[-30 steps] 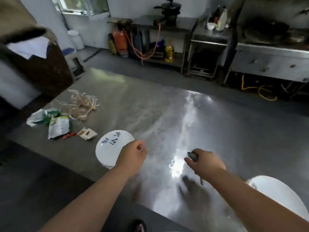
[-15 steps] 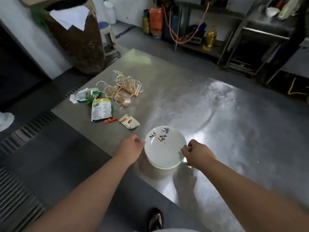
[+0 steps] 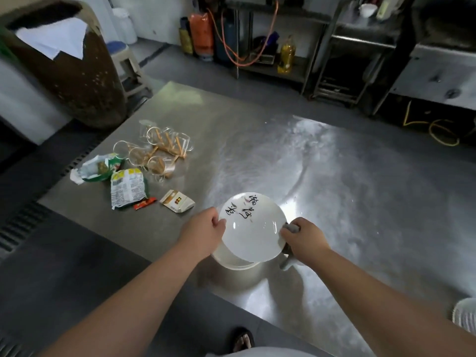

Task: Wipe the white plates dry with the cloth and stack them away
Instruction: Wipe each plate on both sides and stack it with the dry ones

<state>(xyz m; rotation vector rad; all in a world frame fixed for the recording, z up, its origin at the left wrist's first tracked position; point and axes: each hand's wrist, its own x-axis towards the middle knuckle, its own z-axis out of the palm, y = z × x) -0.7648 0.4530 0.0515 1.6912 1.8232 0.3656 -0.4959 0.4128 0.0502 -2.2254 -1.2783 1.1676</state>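
A white plate (image 3: 251,228) with black characters on it is lifted, tilted, just above a stack of white plates (image 3: 231,262) near the steel table's front edge. My left hand (image 3: 203,231) grips the top plate's left rim. My right hand (image 3: 302,238) holds its right rim together with a grey cloth (image 3: 289,256), which hangs down below the hand. At the far right edge another stack of white plates (image 3: 465,314) is partly in view.
The steel table (image 3: 322,176) carries empty glasses with chopsticks (image 3: 159,150), snack packets (image 3: 126,186) and a small carton (image 3: 177,200) at its left. A brown barrel (image 3: 74,70) stands left of it. Shelves and a gas cylinder (image 3: 201,32) line the back.
The camera swung left and down toward the plate stack. Both hands moved onto the top plate's rims and lifted it off the stack; one second ago the right hand held only the cloth.
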